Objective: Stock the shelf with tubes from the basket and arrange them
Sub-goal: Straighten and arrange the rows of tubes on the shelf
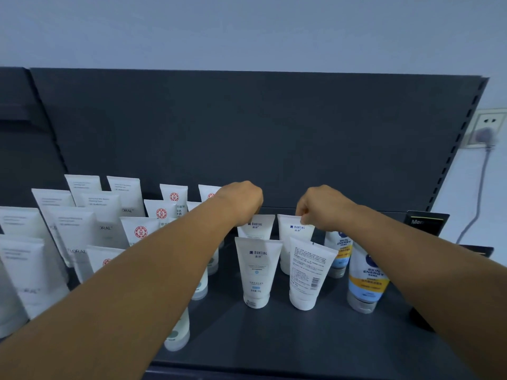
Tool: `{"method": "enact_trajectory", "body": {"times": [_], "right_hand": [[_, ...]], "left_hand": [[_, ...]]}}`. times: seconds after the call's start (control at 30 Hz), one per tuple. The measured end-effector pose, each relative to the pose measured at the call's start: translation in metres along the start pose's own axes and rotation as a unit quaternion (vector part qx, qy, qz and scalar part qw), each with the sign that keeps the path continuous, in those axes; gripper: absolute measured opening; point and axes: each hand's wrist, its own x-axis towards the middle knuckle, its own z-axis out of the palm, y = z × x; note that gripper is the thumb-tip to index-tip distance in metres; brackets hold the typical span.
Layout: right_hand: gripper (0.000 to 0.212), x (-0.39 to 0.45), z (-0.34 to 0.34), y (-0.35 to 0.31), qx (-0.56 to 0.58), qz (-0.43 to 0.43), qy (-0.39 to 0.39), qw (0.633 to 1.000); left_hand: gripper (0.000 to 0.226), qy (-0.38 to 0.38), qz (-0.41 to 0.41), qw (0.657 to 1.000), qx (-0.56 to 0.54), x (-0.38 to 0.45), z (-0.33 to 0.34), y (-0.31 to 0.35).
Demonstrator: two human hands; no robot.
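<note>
Head view: left hand (241, 202) and right hand (321, 208) each pinch a far tube's top on the shelf (301, 338); arranging underway; next, square them.

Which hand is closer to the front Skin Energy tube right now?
Right. The right hand pinches a back-row white tube just up-left of the Skin Energy tube; the left hand is farther left, on the other back-row tube.
</note>
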Motion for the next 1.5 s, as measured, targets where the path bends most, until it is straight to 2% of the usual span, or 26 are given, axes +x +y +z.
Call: {"method": "enact_trajectory", "body": {"times": [0.17, 0.27, 0.4, 0.57, 0.7, 0.87, 1.03, 1.17, 1.27, 1.5], "right_hand": [[0.02, -0.003, -0.004, -0.002, -0.002, -0.001, -0.008, 1.0], [0.024, -0.012, -0.014, -0.007, 0.018, -0.013, 0.0, 1.0], [0.02, -0.029, -0.027, -0.018, 0.049, -0.028, -0.012, 0.998], [0.03, -0.052, -0.025, -0.028, -0.013, -0.025, -0.09, 0.996], [0.039, -0.061, -0.013, -0.03, -0.071, -0.011, -0.089, 0.993], [0.018, -0.066, -0.016, -0.027, -0.003, -0.016, -0.063, 0.998], [0.029, -0.074, -0.019, -0.023, 0.014, -0.018, -0.113, 0.993], [0.02, -0.075, -0.013, -0.021, -0.022, -0.042, -0.068, 0.997], [0.019, -0.076, -0.008, -0.022, -0.008, -0.045, -0.038, 0.998], [0.015, -0.08, -0.003, -0.026, 0.018, -0.023, -0.016, 0.999]], "left_hand": [[0.005, -0.014, -0.005, 1.0, -0.011, -0.003, -0.006, 0.0], [0.023, -0.011, -0.002, 0.998, -0.069, -0.011, -0.019, 0.0], [0.025, -0.043, 0.026, 0.991, -0.122, -0.032, -0.033, 0.008], [0.025, -0.087, 0.047, 0.993, -0.066, -0.057, -0.023, 0.019], [0.017, -0.05, 0.05, 0.997, -0.03, -0.06, -0.011, 0.021], [0.019, -0.051, 0.052, 0.997, -0.023, -0.064, -0.012, 0.018], [0.021, -0.05, 0.051, 0.997, -0.025, -0.07, -0.01, 0.013], [0.017, -0.047, 0.046, 0.998, -0.017, -0.074, -0.009, 0.012], [0.017, -0.051, 0.044, 0.998, -0.018, -0.076, -0.01, 0.011], [0.021, -0.055, 0.045, 0.997, -0.025, -0.079, -0.01, 0.009]]}}
